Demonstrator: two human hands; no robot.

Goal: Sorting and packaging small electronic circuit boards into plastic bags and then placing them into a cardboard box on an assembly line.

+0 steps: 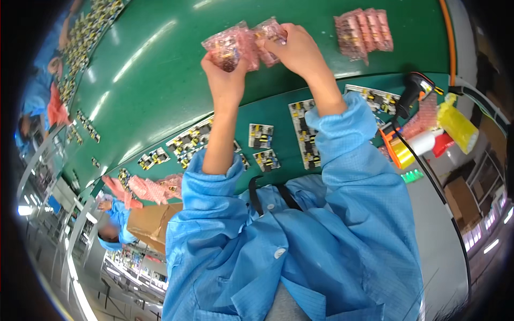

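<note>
Both my arms reach out over the green table. My left hand (226, 80) is closed on the near edge of a pink bubble-wrap bag (230, 40), with electronic parts showing dimly through the film. Close beside it, a second, smaller-looking bubble-wrap bag (267, 33) is pinched between the thumb and fingers of my right hand (299, 51). The two bags touch or nearly touch. Below my forearms lie circuit boards: a small square board (261, 136), another small board (266, 160) and a long panel of boards (304, 134) by my right sleeve.
A row of several bubble-wrapped packs (364, 33) lies at the far right. Nearer are a black handheld scanner (415, 88), an orange-handled tape dispenser (393, 150) and a yellow bag (458, 125). A cardboard box (152, 222) stands at the lower left. Co-workers sit along the left side.
</note>
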